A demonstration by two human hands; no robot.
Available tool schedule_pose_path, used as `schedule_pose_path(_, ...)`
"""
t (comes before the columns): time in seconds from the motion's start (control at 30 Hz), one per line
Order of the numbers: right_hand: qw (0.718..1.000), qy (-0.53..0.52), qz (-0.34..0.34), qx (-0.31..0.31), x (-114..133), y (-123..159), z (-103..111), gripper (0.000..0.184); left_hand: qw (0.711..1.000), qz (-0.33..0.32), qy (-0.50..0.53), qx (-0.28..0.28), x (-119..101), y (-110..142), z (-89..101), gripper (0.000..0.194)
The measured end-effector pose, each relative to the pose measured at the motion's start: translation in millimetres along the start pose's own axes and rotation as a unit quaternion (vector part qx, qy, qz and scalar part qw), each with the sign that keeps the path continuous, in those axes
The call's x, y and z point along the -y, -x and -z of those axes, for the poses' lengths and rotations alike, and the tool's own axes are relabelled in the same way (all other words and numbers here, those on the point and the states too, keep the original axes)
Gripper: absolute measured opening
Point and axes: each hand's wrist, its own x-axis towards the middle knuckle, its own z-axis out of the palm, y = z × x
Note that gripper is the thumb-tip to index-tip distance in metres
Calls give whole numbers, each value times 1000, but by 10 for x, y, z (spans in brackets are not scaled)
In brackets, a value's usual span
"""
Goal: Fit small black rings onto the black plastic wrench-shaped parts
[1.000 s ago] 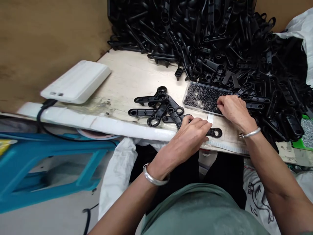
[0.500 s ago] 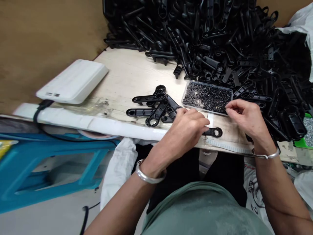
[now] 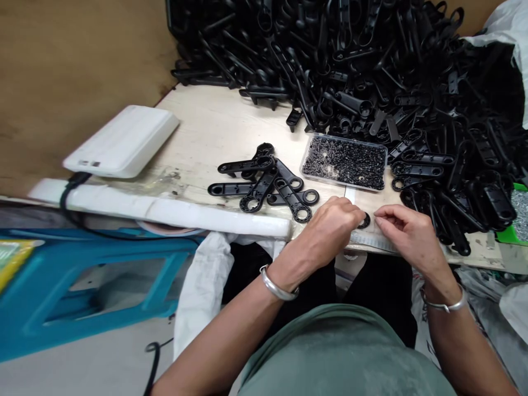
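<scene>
My left hand [image 3: 330, 231] is curled over a black plastic arm [image 3: 364, 220] at the table's near edge, and only the arm's ring end shows beside the fingers. My right hand [image 3: 406, 234] is pinched, its fingertips right next to that ring; what they hold is too small to make out. Just beyond both hands sits a clear shallow tray [image 3: 345, 162] full of small black screws. A few loose black arms [image 3: 268, 184] lie crossed to the left of the tray.
A big heap of black plastic arms [image 3: 371, 71] fills the back and right of the table [image 3: 218, 126]. A white flat device [image 3: 124, 140] with a black cable lies at the left. A blue frame [image 3: 82, 280] stands below left, white bags by my knees.
My right hand came back from the screw tray toward the near edge, fingers pinched, and now meets the ring end. My left hand slid slightly right over the arm.
</scene>
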Motion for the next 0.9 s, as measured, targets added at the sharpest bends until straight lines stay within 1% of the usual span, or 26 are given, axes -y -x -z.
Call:
schedule_pose_path(0.13,1000,19,17,-13,17,68,-118,13,999,-33,-26,-21,-31,52,-24,19)
schedule_pose_path(0.23,999,14,15,-27,16,87,-176,14,997,-43,-61,-18,-68,72,-27,14)
schedule_pose_path(0.37,999,-12,-11,-31,28,86,-204,14,994,-43,-99,-4,-116,65,-48,11)
schedule_pose_path(0.47,997,-51,-43,-27,31,83,-225,13,993,-55,-100,-15,-104,45,-72,12)
schedule_pose_path(0.6,986,-133,-96,-17,-3,90,-267,13,995,-43,-54,-72,-8,57,-109,16)
schedule_pose_path(0.7,981,-155,-118,-17,-33,100,-281,14,991,-23,-10,-134,57,130,-125,22)
schedule_pose_path(0.8,978,-166,-129,-14,-47,108,-279,15,981,-14,35,-191,66,233,-103,26)
schedule_pose_path(0.9,976,-171,-132,-14,-46,113,-276,16,978,-15,55,-201,44,307,-61,28)
